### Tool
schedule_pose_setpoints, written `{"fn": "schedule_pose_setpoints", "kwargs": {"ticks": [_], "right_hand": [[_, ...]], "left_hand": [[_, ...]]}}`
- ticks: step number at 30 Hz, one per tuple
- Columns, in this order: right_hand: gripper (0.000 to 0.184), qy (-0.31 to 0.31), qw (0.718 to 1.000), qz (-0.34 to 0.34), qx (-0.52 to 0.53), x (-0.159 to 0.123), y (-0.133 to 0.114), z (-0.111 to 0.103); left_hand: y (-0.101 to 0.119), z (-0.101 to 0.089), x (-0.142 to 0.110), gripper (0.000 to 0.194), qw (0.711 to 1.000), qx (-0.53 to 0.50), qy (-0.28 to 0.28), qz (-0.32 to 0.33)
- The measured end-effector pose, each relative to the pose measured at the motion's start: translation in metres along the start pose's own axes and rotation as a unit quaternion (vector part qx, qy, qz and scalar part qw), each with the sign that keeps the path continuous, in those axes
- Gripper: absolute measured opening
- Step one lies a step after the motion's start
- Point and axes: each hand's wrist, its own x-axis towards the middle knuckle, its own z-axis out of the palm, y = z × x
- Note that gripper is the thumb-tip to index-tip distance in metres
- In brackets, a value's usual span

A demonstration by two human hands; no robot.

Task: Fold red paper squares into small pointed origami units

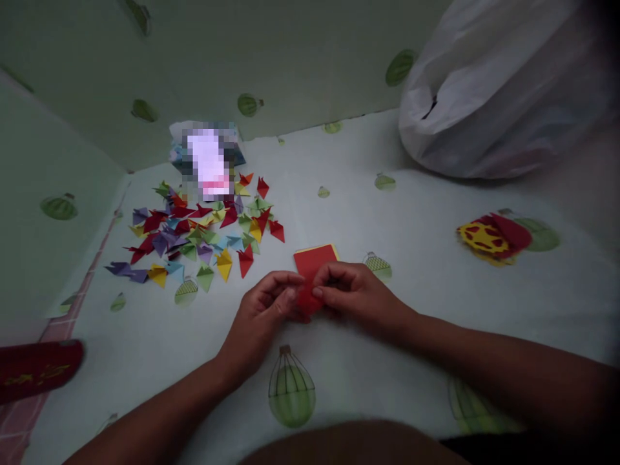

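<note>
My left hand (265,311) and my right hand (356,292) meet in front of me, both with bent fingers closed on a small folded red paper (307,302). Its exact shape is partly hidden by the fingertips. Just beyond them lies a small stack of square paper (314,257), red on top with a yellow edge showing underneath. To the far left of my hands, many small folded paper birds (206,236) in red, yellow, green, blue and purple are spread in a loose heap.
Behind the birds, a phone-like bright screen (209,158), blurred out, leans on a box (238,143). A large white plastic bag (484,110) stands back right. Red and yellow paper cut-outs (494,237) lie at right. A red item with gold marks (41,368) juts in at left.
</note>
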Motion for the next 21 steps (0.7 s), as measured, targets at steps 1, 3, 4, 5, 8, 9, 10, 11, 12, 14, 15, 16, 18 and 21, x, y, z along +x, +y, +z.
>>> {"fn": "schedule_pose_setpoints", "kwargs": {"ticks": [1,3,4,5,8,9,10,11,12,14,15,16,18,21], "right_hand": [[0.019,0.005,1.0,0.005,0.018,0.0004,-0.0004,-0.0003],[0.02,0.012,0.999,0.004,0.036,0.0007,-0.0012,-0.0004],[0.02,0.014,0.999,-0.001,0.034,0.0005,-0.0017,-0.0002],[0.019,0.015,1.0,-0.01,0.025,0.0002,-0.0021,0.0001],[0.016,0.014,0.999,-0.048,-0.018,-0.0014,-0.0029,0.0011],[0.015,0.014,0.998,-0.061,-0.031,-0.0019,-0.003,0.0014],[0.014,0.014,0.996,-0.072,-0.042,-0.0023,-0.0029,0.0017],[0.014,0.016,0.995,-0.079,-0.051,-0.0025,-0.0028,0.0019],[0.014,0.018,0.995,-0.083,-0.06,-0.0027,-0.0027,0.0022],[0.014,0.019,0.993,-0.088,-0.071,-0.0027,-0.0026,0.0027],[0.014,0.019,0.993,-0.089,-0.071,-0.0027,-0.0027,0.0029],[0.015,0.019,0.993,-0.089,-0.069,-0.0027,-0.0028,0.0032],[0.016,0.017,0.994,-0.088,-0.062,-0.0028,-0.003,0.0037],[0.015,0.013,0.995,-0.085,-0.058,-0.0031,-0.0029,0.0038]], "left_hand": [[-0.0002,-0.0007,0.0008,0.022,1.0,-0.004,0.004,0.019],[-0.0003,-0.0014,0.0021,0.024,0.999,0.004,0.006,0.045],[-0.0003,-0.0015,0.0025,0.021,0.999,0.014,0.006,0.05],[-0.0003,-0.0015,0.0028,0.017,0.998,0.025,0.005,0.053],[-0.0008,-0.0011,0.0024,0.01,0.998,0.044,0.013,0.052],[-0.001,-0.0009,0.0019,0.01,0.997,0.047,0.016,0.052],[-0.0012,-0.0006,0.0014,0.009,0.997,0.048,0.018,0.053],[-0.0013,-0.0002,0.0008,0.009,0.997,0.05,0.019,0.056],[-0.0012,0.0002,0.0003,0.009,0.997,0.053,0.02,0.061],[-0.0009,0.0011,-0.0004,0.01,0.995,0.06,0.022,0.076],[-0.0006,0.0017,-0.0006,0.01,0.994,0.063,0.024,0.08],[-0.0003,0.0023,-0.0007,0.01,0.994,0.066,0.027,0.082],[0.0003,0.0034,-0.0008,0.01,0.994,0.072,0.034,0.079],[0.001,0.0046,-0.0011,0.009,0.993,0.081,0.047,0.078]]}}
